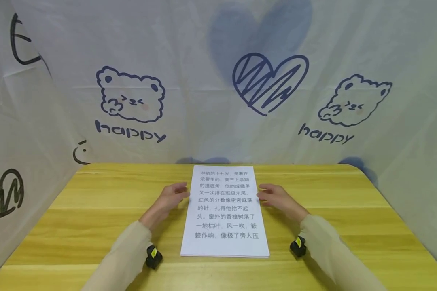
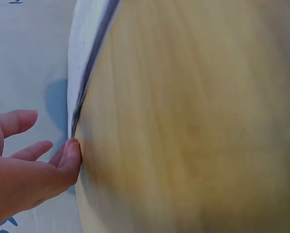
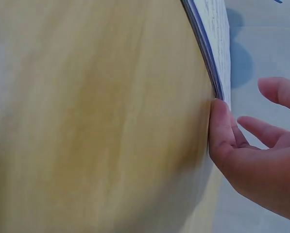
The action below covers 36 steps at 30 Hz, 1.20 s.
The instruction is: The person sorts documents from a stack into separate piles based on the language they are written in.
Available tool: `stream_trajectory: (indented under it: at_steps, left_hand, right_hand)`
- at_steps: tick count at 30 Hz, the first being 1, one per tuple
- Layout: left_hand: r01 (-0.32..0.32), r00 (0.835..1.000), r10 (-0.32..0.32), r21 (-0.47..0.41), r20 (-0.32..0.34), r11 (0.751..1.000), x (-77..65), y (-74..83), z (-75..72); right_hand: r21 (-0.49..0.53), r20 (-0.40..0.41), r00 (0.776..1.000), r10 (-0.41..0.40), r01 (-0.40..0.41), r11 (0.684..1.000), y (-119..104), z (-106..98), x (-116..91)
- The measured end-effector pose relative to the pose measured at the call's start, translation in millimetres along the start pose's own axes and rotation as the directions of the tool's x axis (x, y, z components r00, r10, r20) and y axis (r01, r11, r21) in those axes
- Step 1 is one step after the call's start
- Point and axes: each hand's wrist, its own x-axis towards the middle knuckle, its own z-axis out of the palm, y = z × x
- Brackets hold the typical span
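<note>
A thin stack of white paper (image 1: 225,246), its top sheet printed with large Chinese characters, lies flat on the table in the head view. My left hand (image 1: 174,196) is at its left edge and my right hand (image 1: 274,198) at its right edge. In the left wrist view the left hand's fingertips (image 2: 73,150) are right at the side of the stack, with the thumb held apart. The right wrist view has the right hand's fingertips (image 3: 219,111) against the other side, its thumb (image 3: 278,91) also raised away. Neither hand curls round the paper.
The yellow wood-grain table (image 1: 94,226) reaches back to a pale cloth backdrop (image 1: 204,121) with bear and heart drawings. More cloth hangs at both sides. A small black device (image 1: 153,257) sits at the left wrist, another black device (image 1: 298,247) at the right.
</note>
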Motion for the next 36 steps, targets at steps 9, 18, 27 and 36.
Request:
stream_trajectory:
  at_steps: [9, 18, 27, 36]
  left_hand:
    - [0.034, 0.999, -0.034, 0.134, -0.002, 0.99, 8.7, 0.2, 2.6]
    - [0.047, 0.999, -0.048, 0.191, 0.003, 0.981, 11.1, 0.6, 3.6]
    - [0.06, 0.998, -0.065, 0.204, 0.019, 0.977, 13.5, 0.2, 4.5]
    - [0.029, 0.998, -0.041, 0.239, 0.044, 0.971, 15.9, 4.3, 6.5]
  right_hand:
    - [-0.072, 0.026, 0.999, 0.046, -0.044, 0.996, 1, 0, 10]
    - [-0.098, 0.067, 0.997, 0.046, -0.04, 0.994, -1, 3, 11]
    - [-0.113, 0.075, 0.997, 0.036, -0.028, 0.993, -1, 6, 11]
    - [-0.111, 0.147, 0.989, 0.008, 0.008, 0.994, -7, 1, 10]
